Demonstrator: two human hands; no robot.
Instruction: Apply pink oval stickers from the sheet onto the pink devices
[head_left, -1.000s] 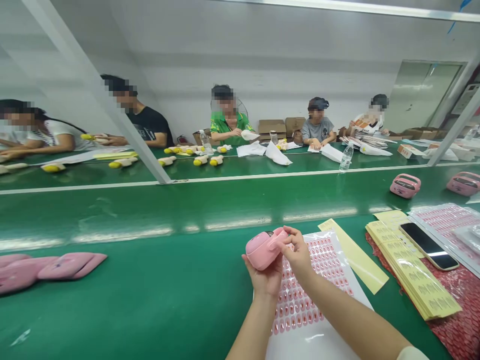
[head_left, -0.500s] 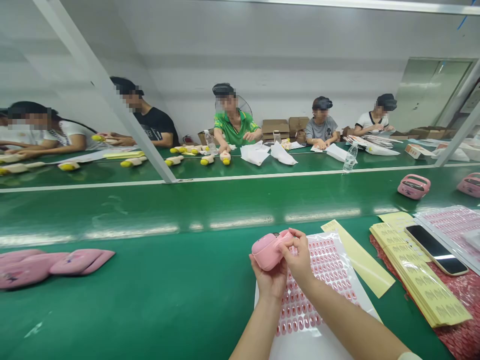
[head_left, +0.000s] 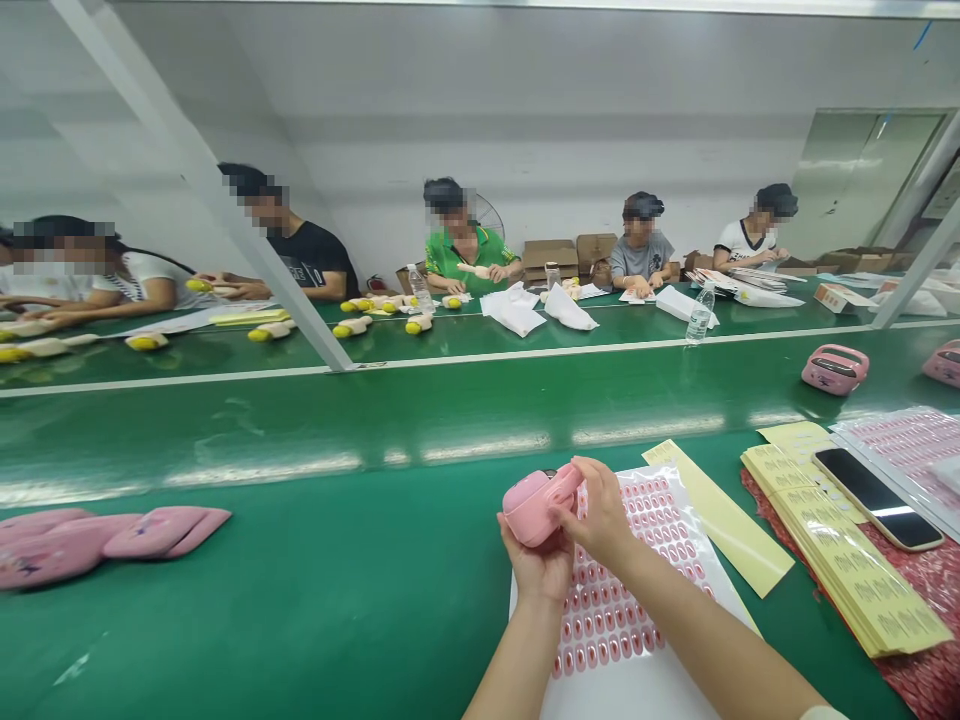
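Note:
A pink rounded device [head_left: 529, 508] is held above the green table, over a white sheet [head_left: 622, 690] with rows of small pink oval stickers [head_left: 600, 620]. My left hand [head_left: 546, 565] cups it from below, its fingers wrapped round the underside. At its right side, my right hand [head_left: 602, 515] grips the pink handle-like part with thumb and fingers. Whether a small sticker is between those fingers cannot be seen.
Pink devices [head_left: 169, 530] lie at the left; another pink device [head_left: 835, 370] is on the belt [head_left: 450, 400]. Yellow sheets [head_left: 847, 560] and a phone [head_left: 877, 497] lie at the right. Several people sit across the belt, near a water bottle [head_left: 700, 313].
My right hand has shifted slightly on the device's right side, and the handle-like part shows more. Across the belt, the person in green now holds up a pale object.

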